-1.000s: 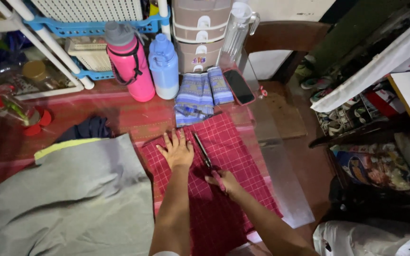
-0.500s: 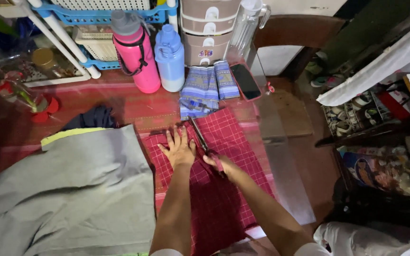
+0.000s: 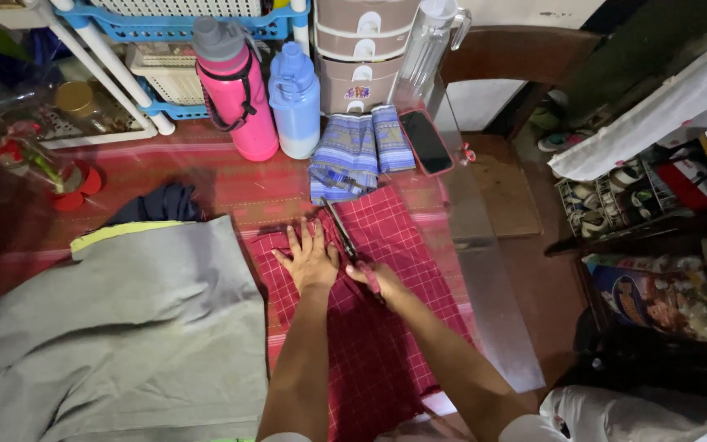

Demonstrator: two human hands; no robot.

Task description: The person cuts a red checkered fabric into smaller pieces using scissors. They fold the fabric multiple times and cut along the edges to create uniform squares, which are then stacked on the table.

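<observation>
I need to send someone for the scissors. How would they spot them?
Find the red checked cloth spread on the table's middle. The scissors lie on its upper part, handles in the right hand, beside the flat left hand. They're the only thin dark blades there.

A reddish tabletop [image 3: 231, 184] under a clear sheet is seen. On it, in the middle, a red checked cloth [image 3: 386, 327] is spread flat. To its left a grey garment [image 3: 124, 327] is laid, with a dark cloth [image 3: 157, 205] at its far edge. Farther off, a folded blue striped cloth [image 3: 353, 155] and a dark phone [image 3: 425, 141] are placed side by side. At the far edge a pink bottle [image 3: 235, 90] and a blue bottle [image 3: 296, 102] are stood upright, close together.
</observation>
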